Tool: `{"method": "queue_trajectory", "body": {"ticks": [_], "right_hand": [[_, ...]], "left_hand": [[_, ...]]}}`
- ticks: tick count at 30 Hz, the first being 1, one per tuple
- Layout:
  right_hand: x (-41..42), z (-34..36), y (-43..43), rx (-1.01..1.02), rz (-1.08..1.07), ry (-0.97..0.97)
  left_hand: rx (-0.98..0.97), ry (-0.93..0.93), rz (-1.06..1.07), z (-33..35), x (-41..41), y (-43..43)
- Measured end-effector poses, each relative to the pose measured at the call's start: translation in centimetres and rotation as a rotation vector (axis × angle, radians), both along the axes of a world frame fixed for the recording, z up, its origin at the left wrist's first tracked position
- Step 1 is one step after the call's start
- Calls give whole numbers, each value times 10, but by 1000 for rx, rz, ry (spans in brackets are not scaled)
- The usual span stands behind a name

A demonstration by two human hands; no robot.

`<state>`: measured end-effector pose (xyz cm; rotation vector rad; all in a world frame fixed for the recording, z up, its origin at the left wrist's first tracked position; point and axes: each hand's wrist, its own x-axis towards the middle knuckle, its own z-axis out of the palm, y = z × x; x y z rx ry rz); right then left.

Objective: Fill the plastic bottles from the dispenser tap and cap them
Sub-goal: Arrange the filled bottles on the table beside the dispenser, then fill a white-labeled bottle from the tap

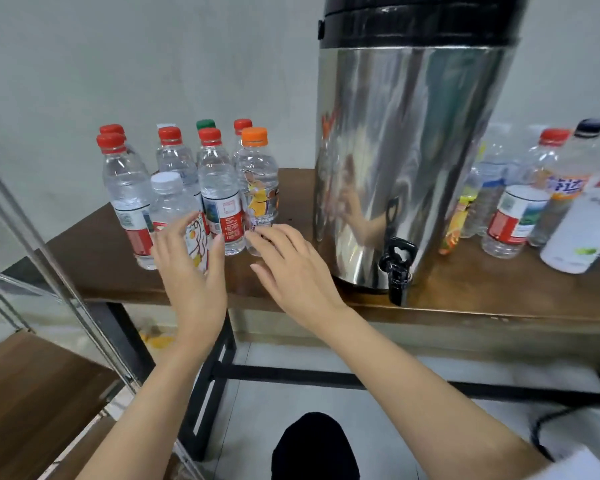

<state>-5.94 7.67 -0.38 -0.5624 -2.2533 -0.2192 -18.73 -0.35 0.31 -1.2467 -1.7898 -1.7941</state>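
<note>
Several capped bottles filled with water stand grouped on the left of the brown table [97,258], among them a white-capped bottle [169,199] at the front and an orange-capped bottle [257,174]. My left hand [191,275] is spread around the lower part of the white-capped bottle, fingers on its left and thumb on its right, fairly straight. My right hand [291,268] is palm down with straight fingers, its tips at the base of the orange-capped bottle. The steel dispenser [413,150] stands to the right, and nothing is under its black tap [397,268].
Several more bottles [513,216], some without caps, crowd the table right of the dispenser. A metal-framed rack with a wooden shelf [32,393] stands close on my left. A black cable [548,420] runs along the floor at lower right.
</note>
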Motion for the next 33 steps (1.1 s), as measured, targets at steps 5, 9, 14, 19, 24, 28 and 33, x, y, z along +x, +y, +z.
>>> {"method": "queue_trajectory", "body": {"ticks": [5, 9, 14, 19, 24, 28, 33], "right_hand": [[56, 10, -26, 98, -25, 110], [115, 13, -35, 143, -102, 149], [197, 20, -22, 154, -252, 170], [280, 25, 10, 137, -434, 228], [346, 22, 52, 24, -595, 296], [378, 23, 93, -167, -683, 342], [398, 24, 132, -395, -730, 461]], "left_hand": [[94, 27, -199, 15, 62, -6], [149, 75, -332, 24, 115, -6], [151, 126, -505, 41, 193, 2], [142, 138, -683, 50, 268, 31], [-29, 85, -838, 44, 331, 92], [-244, -33, -940, 46, 378, 158], [-463, -246, -1043, 46, 418, 221]]}}
